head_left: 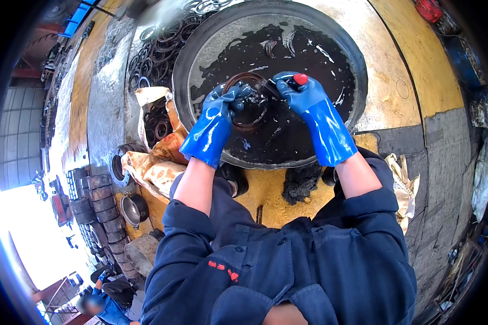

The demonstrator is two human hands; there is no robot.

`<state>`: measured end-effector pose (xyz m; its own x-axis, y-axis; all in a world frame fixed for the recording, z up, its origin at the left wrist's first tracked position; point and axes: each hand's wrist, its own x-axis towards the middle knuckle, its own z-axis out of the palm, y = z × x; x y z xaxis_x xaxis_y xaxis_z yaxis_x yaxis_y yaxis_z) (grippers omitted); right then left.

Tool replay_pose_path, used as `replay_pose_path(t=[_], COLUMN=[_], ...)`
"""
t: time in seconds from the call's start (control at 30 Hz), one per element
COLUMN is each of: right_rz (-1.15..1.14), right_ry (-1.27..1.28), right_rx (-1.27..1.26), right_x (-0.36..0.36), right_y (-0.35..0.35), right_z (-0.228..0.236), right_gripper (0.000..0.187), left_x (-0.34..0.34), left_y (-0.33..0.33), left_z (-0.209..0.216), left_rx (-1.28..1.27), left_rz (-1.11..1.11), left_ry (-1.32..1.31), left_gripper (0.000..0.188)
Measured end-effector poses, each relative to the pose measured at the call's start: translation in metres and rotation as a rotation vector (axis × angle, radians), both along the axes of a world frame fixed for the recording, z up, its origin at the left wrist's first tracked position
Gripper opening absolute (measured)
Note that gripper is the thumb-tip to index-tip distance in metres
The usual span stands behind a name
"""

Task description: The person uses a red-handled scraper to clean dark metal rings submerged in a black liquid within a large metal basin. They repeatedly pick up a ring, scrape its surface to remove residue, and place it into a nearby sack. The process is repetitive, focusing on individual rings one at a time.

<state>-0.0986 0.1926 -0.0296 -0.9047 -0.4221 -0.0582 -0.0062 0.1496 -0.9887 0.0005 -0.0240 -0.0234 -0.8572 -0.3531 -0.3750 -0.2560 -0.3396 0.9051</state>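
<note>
Blue rubber gloves cover both hands, which are over a wide round metal basin (359,65) of dark liquid. My left hand (217,111) is closed on the upper left side of a brown ring (249,128), tilted above the liquid. In my right hand (303,97) is a tool with a red handle end (301,79). Its dark working end points left and meets the ring's upper right edge. The gloves hide part of the tool, so its exact kind cannot be made out. Curved pieces (289,43) show in the liquid at the far side.
Many dark rings (160,49) lie heaped left of the basin. An opened paper sack (157,157) with more rings stands nearer. Stacked cylindrical parts (100,197) and a metal bowl (134,210) are at the left. A dark rag (302,183) lies before the basin. Another person (111,303) is at lower left.
</note>
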Motion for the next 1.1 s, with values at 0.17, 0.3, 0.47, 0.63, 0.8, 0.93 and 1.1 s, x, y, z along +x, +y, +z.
replay_pose_path(t=[0.17, 0.3, 0.47, 0.63, 0.8, 0.93, 1.1], right_rz=[-0.047, 0.013, -0.008, -0.081, 0.044, 0.122, -0.006], right_ry=[-0.28, -0.401, -0.416, -0.112, 0.093, 0.368, -0.05], right_rx=[0.154, 0.031, 0.105, 0.444, -0.117, -0.11, 0.024], right_x=[0.002, 0.008, 0.01, -0.001, 0.003, 0.0, 0.007], right_y=[-0.004, -0.007, 0.0, 0.013, 0.004, -0.002, -0.001], right_z=[-0.013, -0.039, -0.037, -0.036, 0.009, 0.015, -0.003], right_gripper=[0.024, 0.025, 0.026, 0.028, 0.019, 0.02, 0.021], left_x=[-0.004, -0.007, -0.005, -0.006, -0.004, -0.007, -0.01], left_y=[0.0, -0.005, -0.007, -0.012, -0.009, -0.007, -0.002], left_z=[0.001, -0.005, -0.005, -0.008, -0.009, -0.011, -0.011], left_rx=[0.028, 0.014, -0.071, -0.066, -0.012, -0.035, -0.081], left_rz=[0.045, 0.059, 0.055, 0.073, 0.02, 0.012, 0.035], left_ry=[0.034, 0.047, -0.043, -0.103, -0.137, -0.126, -0.091], left_gripper=[0.028, 0.031, 0.03, 0.031, 0.03, 0.03, 0.03])
